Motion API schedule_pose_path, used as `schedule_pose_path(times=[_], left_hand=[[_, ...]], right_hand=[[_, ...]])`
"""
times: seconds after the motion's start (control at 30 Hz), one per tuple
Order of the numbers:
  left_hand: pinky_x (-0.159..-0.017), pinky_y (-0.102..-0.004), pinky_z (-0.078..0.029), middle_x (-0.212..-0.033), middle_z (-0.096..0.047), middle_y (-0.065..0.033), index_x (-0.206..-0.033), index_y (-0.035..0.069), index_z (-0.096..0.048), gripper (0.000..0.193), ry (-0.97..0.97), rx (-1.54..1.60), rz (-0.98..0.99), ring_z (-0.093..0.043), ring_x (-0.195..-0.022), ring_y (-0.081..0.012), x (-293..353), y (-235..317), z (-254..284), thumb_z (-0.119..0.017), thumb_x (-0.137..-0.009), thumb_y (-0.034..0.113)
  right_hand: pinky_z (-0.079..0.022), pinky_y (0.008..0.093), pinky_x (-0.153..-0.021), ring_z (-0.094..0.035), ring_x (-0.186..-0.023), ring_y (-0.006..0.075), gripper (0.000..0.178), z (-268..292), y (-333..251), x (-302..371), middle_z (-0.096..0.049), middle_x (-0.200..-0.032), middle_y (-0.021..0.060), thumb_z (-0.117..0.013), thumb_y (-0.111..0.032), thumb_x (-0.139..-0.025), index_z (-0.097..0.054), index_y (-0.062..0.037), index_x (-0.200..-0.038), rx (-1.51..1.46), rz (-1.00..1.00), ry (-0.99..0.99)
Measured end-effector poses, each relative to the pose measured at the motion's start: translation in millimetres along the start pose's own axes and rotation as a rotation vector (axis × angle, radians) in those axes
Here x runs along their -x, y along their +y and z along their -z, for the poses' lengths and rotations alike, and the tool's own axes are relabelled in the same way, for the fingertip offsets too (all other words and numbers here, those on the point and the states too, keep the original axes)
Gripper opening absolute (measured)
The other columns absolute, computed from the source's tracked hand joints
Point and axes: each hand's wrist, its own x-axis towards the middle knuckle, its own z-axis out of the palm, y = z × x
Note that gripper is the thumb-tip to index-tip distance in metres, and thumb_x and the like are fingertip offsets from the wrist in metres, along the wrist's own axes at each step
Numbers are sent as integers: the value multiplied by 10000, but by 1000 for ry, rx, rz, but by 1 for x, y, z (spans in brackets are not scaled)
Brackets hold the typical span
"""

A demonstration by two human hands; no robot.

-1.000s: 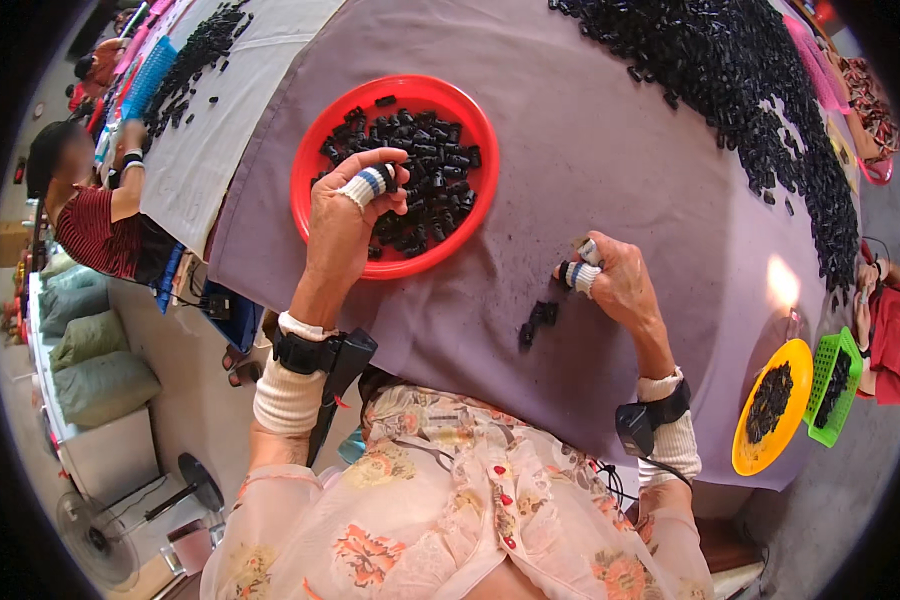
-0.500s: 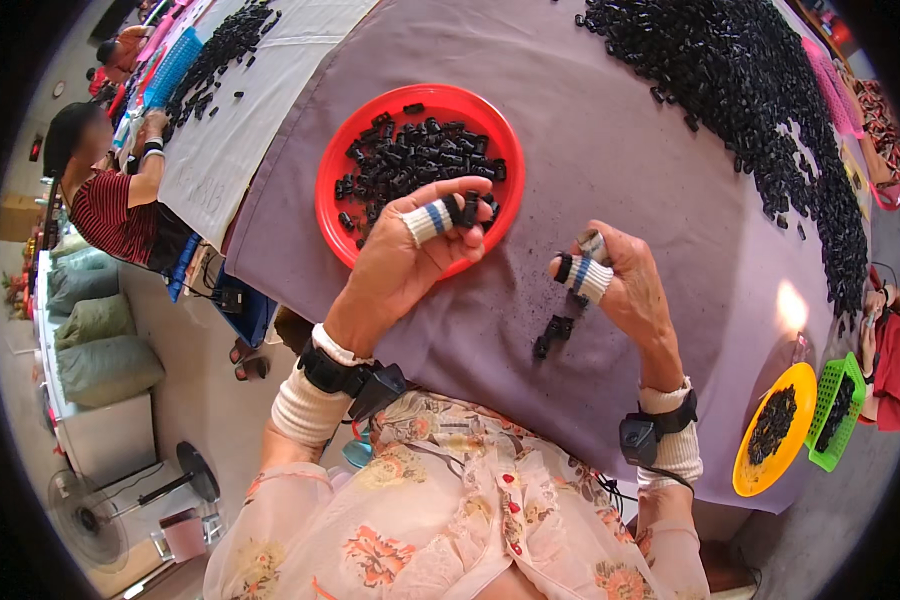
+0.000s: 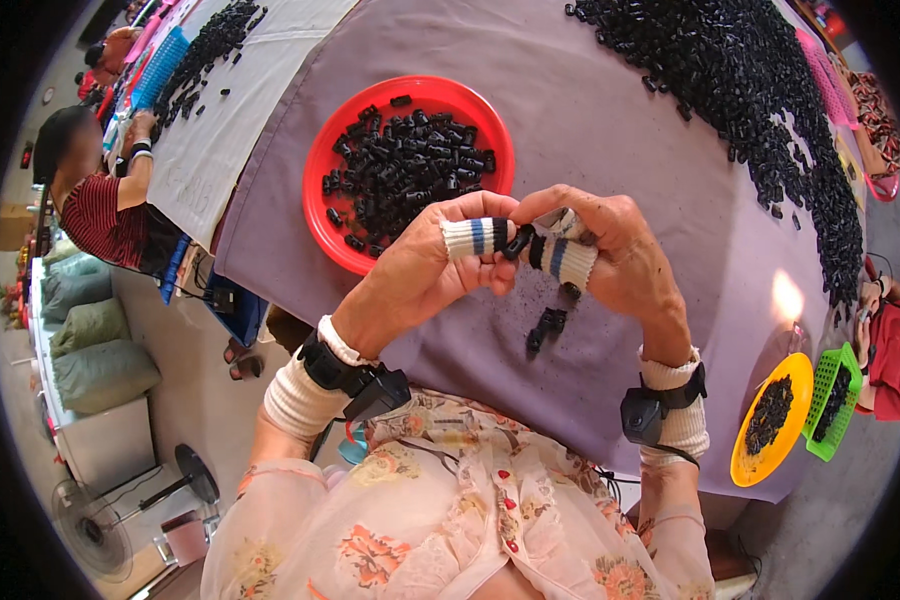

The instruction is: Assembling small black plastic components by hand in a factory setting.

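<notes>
My left hand (image 3: 415,265) and my right hand (image 3: 625,240) meet just right of the red plate (image 3: 311,190), above the mauve cloth. Between their fingertips is a small black plastic part (image 3: 517,242); both hands are closed on it. Knitted finger sleeves, cream with blue and black stripes, cover both thumbs. A dirty pale covering shows by my right fingers, partly hidden. Heaped in the red plate are many small black parts (image 3: 410,160). Below my right hand, a few more black parts (image 3: 545,328) lie on the cloth among dark crumbs.
A large heap of black parts (image 3: 710,80) spreads over the far right of the table. At the right edge are a yellow plate (image 3: 790,440) and a green basket (image 3: 822,408), both holding black bits. A co-worker (image 3: 100,205) sits at the left beside another pile.
My right hand has moved left and up to meet my left hand, which has shifted slightly right and down from the plate's edge. The black part is now between both hands' fingers.
</notes>
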Motion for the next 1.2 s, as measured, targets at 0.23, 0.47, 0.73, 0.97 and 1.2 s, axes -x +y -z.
schedule_pose_path(times=[0.23,0.47,0.73,0.97,1.2], left_hand=[[-688,-294,-495,-935,-606,-70,-1171,-8,-480,342,58,-73,-187,-592,-742,-141,-5,-7,-3,-539,-886,172],[-712,-298,-514,-1004,-606,-103,-1152,-22,-496,314,32,-140,-253,-604,-784,-138,-12,-15,-4,-504,-901,167],[-670,-277,-520,-876,-609,-80,-1098,-37,-531,263,69,22,-189,-609,-735,-130,-12,-15,-3,-518,-885,117],[-676,-253,-525,-897,-616,-78,-1107,-33,-542,272,109,30,-145,-604,-756,-132,-14,-16,-12,-521,-884,121],[-801,-306,-505,-1033,-592,-112,-1152,-30,-507,330,41,22,-129,-598,-905,-168,-15,-16,-7,-552,-870,136]], right_hand=[[-444,253,-560,-547,-575,119,186,-8,7,4,-600,-664,51,-647,-44,-738,-579,-34,-911,13,-5,223],[-405,229,-530,-472,-576,67,190,-17,-2,7,-552,-639,40,-697,-117,-749,-558,-25,-840,-31,-111,321],[-377,254,-514,-443,-565,88,313,-6,-9,8,-503,-609,19,-769,-233,-670,-545,-33,-760,-72,-223,226],[-364,278,-506,-439,-560,112,417,-4,3,5,-486,-590,22,-782,-350,-635,-552,-16,-732,-56,-247,107],[-370,284,-497,-446,-544,119,415,-3,7,5,-489,-570,29,-784,-341,-630,-564,-5,-732,-50,-216,78]])
